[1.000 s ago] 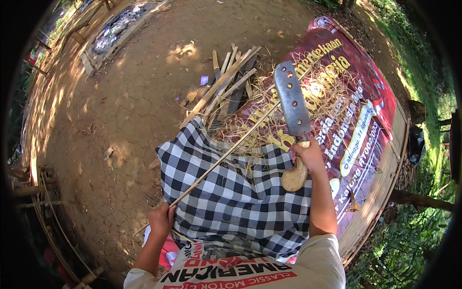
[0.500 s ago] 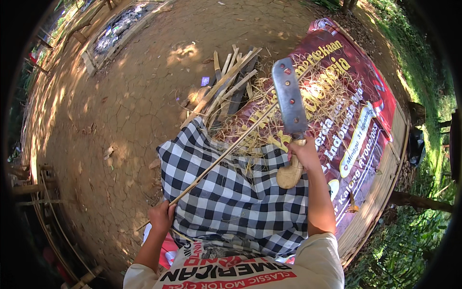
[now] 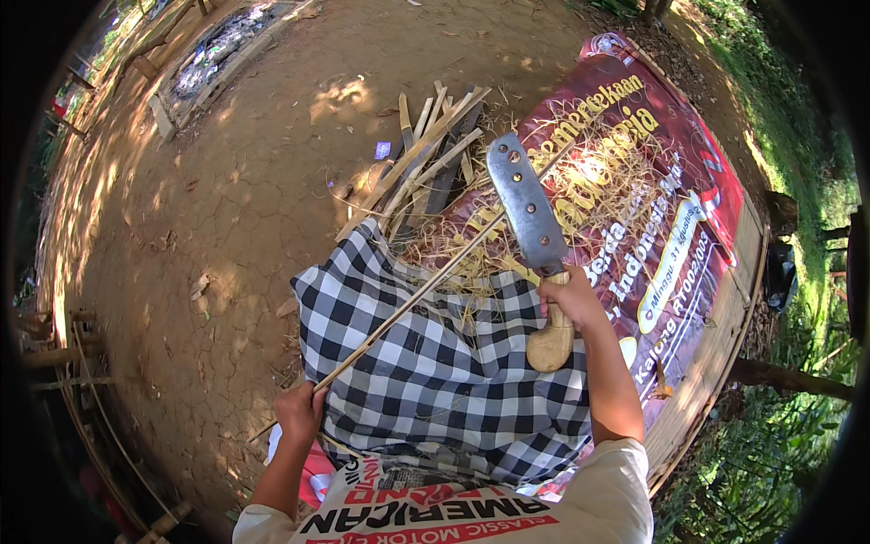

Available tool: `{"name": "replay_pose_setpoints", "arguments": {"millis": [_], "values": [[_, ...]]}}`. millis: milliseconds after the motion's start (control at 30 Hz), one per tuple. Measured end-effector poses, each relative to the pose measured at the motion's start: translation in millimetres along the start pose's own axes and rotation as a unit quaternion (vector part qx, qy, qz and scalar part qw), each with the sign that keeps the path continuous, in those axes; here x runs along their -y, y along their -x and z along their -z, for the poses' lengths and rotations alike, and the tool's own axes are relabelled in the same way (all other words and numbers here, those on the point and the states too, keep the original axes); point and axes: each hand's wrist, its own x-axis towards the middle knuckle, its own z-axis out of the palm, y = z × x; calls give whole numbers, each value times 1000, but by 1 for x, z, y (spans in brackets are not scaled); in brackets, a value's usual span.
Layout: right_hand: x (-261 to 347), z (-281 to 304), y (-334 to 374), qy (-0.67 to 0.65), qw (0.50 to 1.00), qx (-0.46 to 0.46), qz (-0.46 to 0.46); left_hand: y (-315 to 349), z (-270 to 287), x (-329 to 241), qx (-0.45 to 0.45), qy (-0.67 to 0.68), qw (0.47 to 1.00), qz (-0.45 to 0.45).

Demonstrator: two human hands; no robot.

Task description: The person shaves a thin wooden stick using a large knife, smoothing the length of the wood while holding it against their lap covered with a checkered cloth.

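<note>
My left hand (image 3: 298, 411) is closed around the lower end of a long, thin bamboo strip (image 3: 405, 309), which slants up and away to the right across my lap. In my right hand (image 3: 569, 296) is a broad-bladed cleaver (image 3: 527, 201), gripped by its curved wooden handle. The grey blade has several holes and lies across the strip's upper part; whether its edge touches the strip I cannot tell. A black-and-white checked cloth (image 3: 426, 363) covers my lap. Thin curled shavings (image 3: 603, 177) lie scattered beyond the blade.
Split bamboo pieces (image 3: 426, 159) are heaped beyond the cloth. A dark red printed banner (image 3: 675, 299) lies on the right over a bamboo slat platform (image 3: 716, 363). Dry cracked earth (image 3: 208, 227) extends to the left. A small purple packet (image 3: 382, 150) lies near the heap.
The cleaver's blade has tilted further left and its tip has come lower and nearer. My right hand has shifted slightly nearer. My left hand keeps its grip on the bamboo strip.
</note>
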Motion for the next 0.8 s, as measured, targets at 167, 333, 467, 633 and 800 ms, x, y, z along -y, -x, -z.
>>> {"name": "replay_pose_setpoints", "arguments": {"millis": [167,333,467,633,800], "values": [[10,13,-2,-47,998,-12,27,0,-1,0,11,-22,1000,-3],[0,2,3,45,998,18,-30,1,11,-6,4,-50,999,17],[-2,20,-1,-66,997,42,-15,1,4,-1,-6,-31,999,4],[-3,-16,13,25,998,12,-51,4,3,3,-12,-40,999,7],[-6,3,-4,-57,998,9,-18,5,1,0,-22,-18,1000,10]]}}
